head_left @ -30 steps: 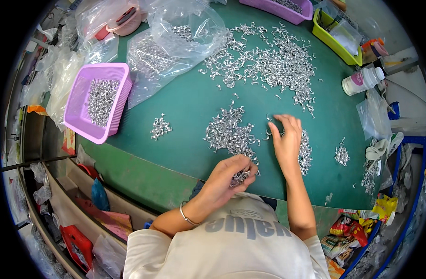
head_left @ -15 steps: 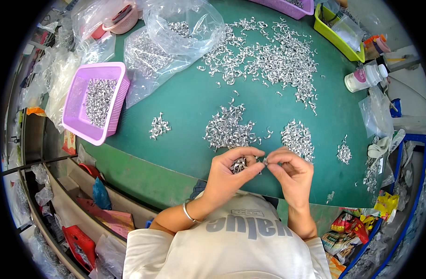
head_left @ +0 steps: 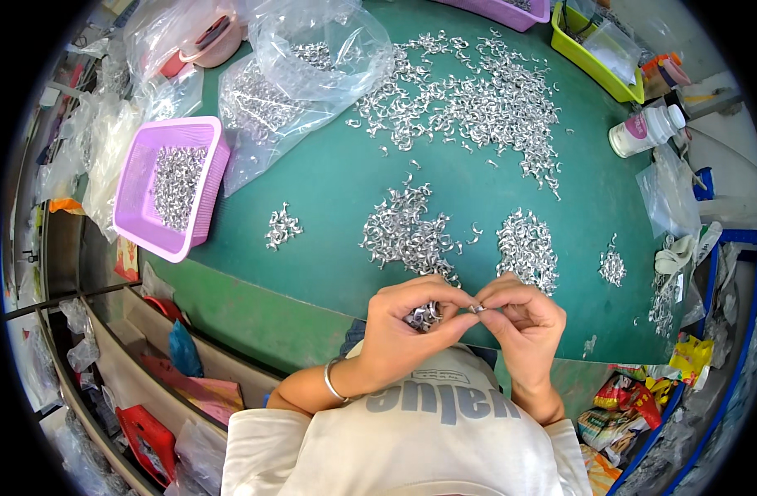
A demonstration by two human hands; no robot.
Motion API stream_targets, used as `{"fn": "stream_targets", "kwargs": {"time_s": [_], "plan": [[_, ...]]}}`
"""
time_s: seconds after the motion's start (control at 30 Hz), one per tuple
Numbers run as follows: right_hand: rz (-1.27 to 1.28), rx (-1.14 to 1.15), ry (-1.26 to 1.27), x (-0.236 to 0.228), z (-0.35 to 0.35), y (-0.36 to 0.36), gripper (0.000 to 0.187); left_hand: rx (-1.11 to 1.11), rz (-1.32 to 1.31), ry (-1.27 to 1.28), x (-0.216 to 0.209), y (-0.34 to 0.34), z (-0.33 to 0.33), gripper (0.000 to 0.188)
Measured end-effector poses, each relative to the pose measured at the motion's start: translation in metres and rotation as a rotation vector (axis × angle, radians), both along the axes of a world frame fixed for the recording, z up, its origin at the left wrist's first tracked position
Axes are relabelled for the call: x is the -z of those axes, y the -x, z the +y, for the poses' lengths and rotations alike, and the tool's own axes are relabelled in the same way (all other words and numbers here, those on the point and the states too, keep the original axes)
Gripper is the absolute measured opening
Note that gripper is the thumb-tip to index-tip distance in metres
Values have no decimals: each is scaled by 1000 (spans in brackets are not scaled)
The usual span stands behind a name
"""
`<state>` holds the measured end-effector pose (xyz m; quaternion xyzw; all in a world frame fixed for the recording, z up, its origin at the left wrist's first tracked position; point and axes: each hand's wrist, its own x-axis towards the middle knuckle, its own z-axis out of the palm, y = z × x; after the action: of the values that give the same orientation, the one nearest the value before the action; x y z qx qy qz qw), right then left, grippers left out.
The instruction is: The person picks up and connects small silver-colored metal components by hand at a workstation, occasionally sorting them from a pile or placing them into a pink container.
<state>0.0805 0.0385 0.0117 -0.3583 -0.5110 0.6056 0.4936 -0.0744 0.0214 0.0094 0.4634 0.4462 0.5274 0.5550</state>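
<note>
My left hand is closed around a clutch of small silvery curved metal parts in its palm. Between its thumb and forefinger and the fingertips of my right hand sits one small shiny metal part, mostly covered by the fingers. Both hands meet above the table's near edge. Just beyond them lie a large heap of the same parts and a second heap to its right. Smaller piles lie at the left and at the far right.
A wide scatter of parts covers the back of the green table. A purple basket with parts stands left, beside a clear plastic bag. A white bottle and a lime-green basket are at the right.
My fingertips have come together more closely around the single part, and both hands sit slightly lower. The whole view has shifted a little.
</note>
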Motion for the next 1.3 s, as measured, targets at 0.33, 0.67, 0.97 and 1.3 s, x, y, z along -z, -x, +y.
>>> {"fn": "stream_targets", "kwargs": {"time_s": [0.33, 0.67, 0.97, 1.3], "plan": [[-966, 281, -433, 62, 49, -30, 13, -647, 479, 122, 61, 63, 3, 5], [-1158, 268, -634, 89, 55, -13, 8, -927, 762, 46, 94, 106, -2, 9], [-357, 50, -48, 29, 12, 4, 19, -34, -124, 243, 37, 18, 1, 17], [-198, -14, -18, 7, -1, -6, 22, 14, 46, 51, 15, 2, -1, 12]]}}
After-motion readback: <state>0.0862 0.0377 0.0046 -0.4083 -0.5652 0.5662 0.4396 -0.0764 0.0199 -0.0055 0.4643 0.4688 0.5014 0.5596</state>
